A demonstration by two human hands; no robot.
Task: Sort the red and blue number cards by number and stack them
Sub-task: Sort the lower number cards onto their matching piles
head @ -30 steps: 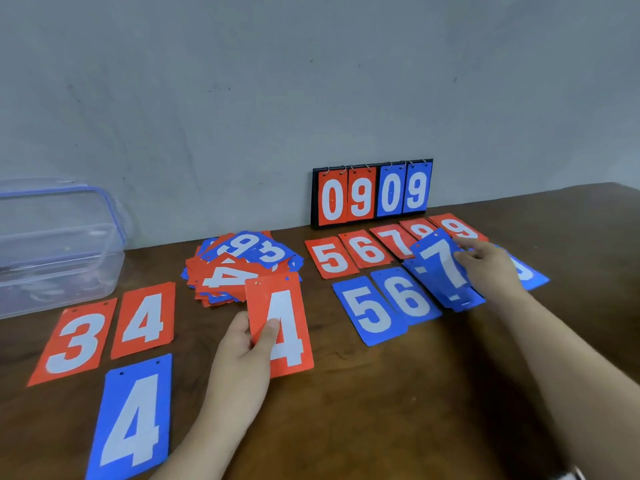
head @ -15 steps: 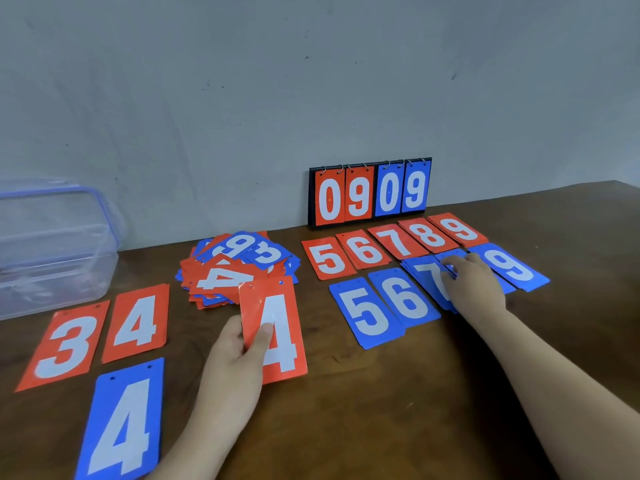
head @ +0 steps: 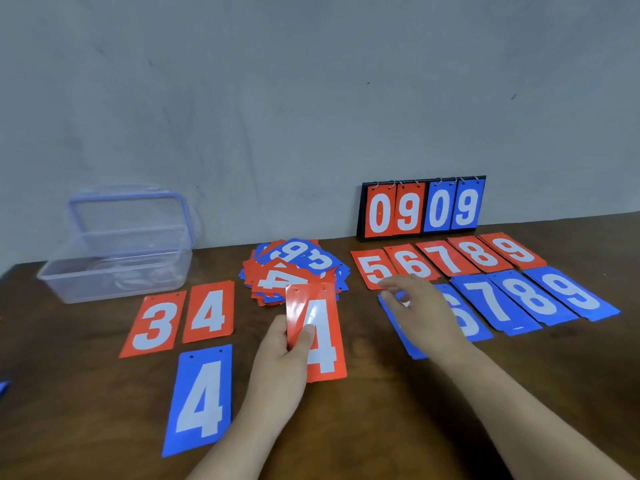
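Left hand [head: 277, 362], right hand [head: 424, 308], both bare, bare forearms [head: 512, 403], right fingers [head: 394, 285] blurred

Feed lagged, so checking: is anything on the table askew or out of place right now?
The blue 7 pile is not squared: a lower card's edge pokes out at its near end. The unsorted heap behind the held red 4 is jumbled, some cards upside down. Nothing looks damaged.

Left hand [head: 280, 362] pinches; right hand [head: 419, 306] reaches forward, fingers spread.
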